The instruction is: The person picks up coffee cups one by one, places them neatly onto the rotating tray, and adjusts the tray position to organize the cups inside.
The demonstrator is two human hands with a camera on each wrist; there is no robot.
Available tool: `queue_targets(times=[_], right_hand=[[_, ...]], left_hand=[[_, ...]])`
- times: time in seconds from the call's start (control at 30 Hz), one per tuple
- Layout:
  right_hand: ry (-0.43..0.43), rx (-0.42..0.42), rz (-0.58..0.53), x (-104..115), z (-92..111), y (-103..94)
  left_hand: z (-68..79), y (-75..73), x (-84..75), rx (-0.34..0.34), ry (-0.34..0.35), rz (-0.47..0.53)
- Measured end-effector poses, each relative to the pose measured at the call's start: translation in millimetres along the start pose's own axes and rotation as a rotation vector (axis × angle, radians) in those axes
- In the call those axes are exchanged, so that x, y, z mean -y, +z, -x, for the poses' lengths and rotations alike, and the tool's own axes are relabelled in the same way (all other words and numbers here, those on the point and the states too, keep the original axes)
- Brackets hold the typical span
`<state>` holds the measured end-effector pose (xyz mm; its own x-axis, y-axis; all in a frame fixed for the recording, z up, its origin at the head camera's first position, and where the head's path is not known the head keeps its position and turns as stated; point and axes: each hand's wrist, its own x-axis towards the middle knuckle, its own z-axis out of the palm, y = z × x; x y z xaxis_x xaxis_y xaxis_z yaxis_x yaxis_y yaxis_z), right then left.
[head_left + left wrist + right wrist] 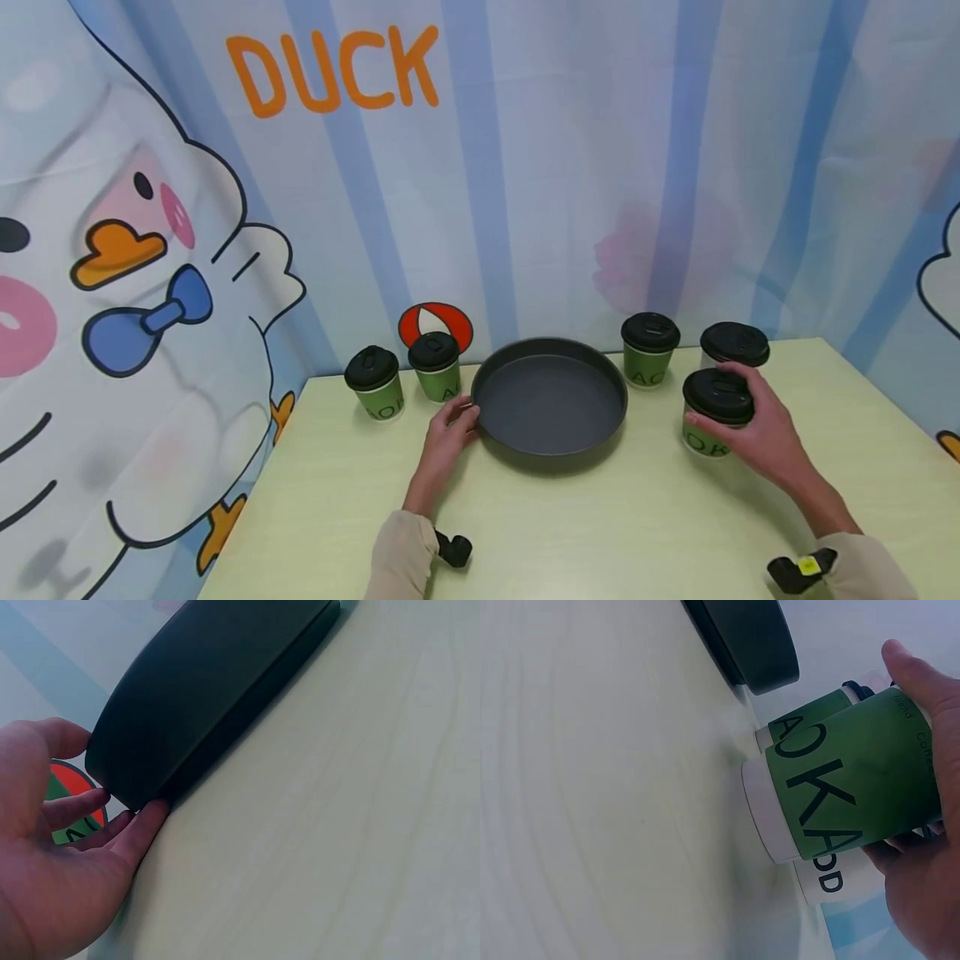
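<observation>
My right hand (pixel 768 429) grips a green paper coffee cup (pixel 705 437) by its black lid (pixel 718 396). In the right wrist view the same cup (pixel 847 780) shows its lettering and white base; I cannot tell if the base touches the table. My left hand (pixel 447 442) holds the left edge of a round dark pan (pixel 551 404). In the left wrist view its fingertips (pixel 154 817) meet the rim and lower side of the pan (pixel 202 682).
Two lidded green cups (pixel 378 398) stand left of the pan. Another green cup (pixel 648 362) stands right of it. A lidded cup (pixel 735 342) with a pale body is partly hidden behind the held one. A duck-print cloth (pixel 555 167) hangs behind the pale table (pixel 585 533).
</observation>
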<state>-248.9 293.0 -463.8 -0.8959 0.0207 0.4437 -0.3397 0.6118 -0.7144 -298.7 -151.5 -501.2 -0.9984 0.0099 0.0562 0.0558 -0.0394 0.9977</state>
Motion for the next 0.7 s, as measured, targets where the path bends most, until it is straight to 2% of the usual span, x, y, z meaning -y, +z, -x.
queue_targets(times=[0.4, 0.7], right_hand=[[-0.035, -0.009, 0.013, 1, -2, 1.6], [-0.046, 0.013, 0.009, 19, -15, -3.3]], left_hand=[[-0.4, 0.2, 0.9, -0.009, -0.012, -0.021], [-1.0, 0.2, -0.4, -0.003, -0.022, -0.021]])
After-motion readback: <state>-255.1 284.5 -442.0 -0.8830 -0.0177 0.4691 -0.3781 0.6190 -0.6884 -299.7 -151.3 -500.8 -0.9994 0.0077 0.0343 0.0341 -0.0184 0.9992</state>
